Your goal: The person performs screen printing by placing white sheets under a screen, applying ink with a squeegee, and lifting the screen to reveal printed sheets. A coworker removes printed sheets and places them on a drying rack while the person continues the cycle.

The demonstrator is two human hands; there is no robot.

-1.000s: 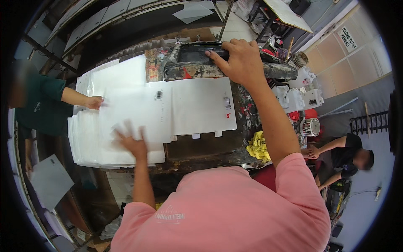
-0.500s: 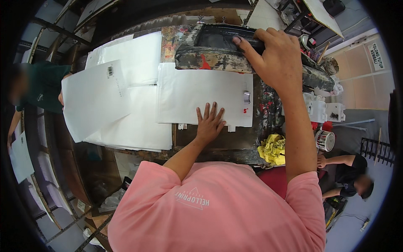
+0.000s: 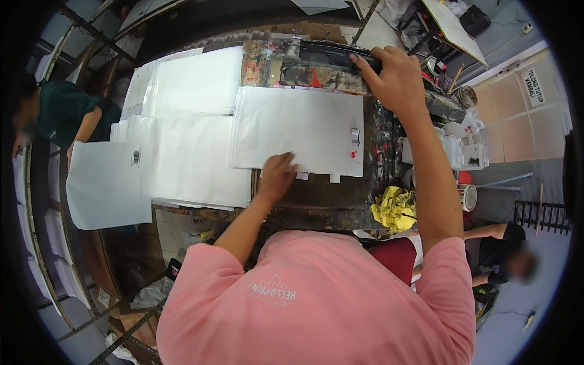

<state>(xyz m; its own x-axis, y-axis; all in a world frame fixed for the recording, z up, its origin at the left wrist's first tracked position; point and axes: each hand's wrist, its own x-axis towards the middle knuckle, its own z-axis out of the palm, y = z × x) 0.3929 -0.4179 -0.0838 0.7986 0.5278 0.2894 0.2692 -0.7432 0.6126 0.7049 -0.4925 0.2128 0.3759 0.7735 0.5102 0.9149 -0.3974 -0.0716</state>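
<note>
My right hand (image 3: 398, 79) is closed over a paint-stained screen-printing frame (image 3: 322, 77) at the far side of the bench, its thumb on the dark inner side. The frame stands tilted up, its near edge just beyond a stack of white sheets (image 3: 292, 128). The top sheet carries a small printed label patch and a red mark at its right end. At the stack's near edge, towards its left corner, is my left hand (image 3: 278, 176), its fingers blurred. Whether they pinch the sheet I cannot make out.
More white sheets (image 3: 198, 161) lie in piles on the left. A co-worker in a dark green shirt (image 3: 67, 115) holds a loose white sheet (image 3: 109, 188) there. A crumpled yellow cloth (image 3: 394, 210) sits at the bench's right corner. Another person (image 3: 502, 249) is at the right.
My left hand has gone from lying flat on the top sheet to its near edge, further left. The co-worker's sheet has moved left and nearer, off the piles. My right hand stays on the frame.
</note>
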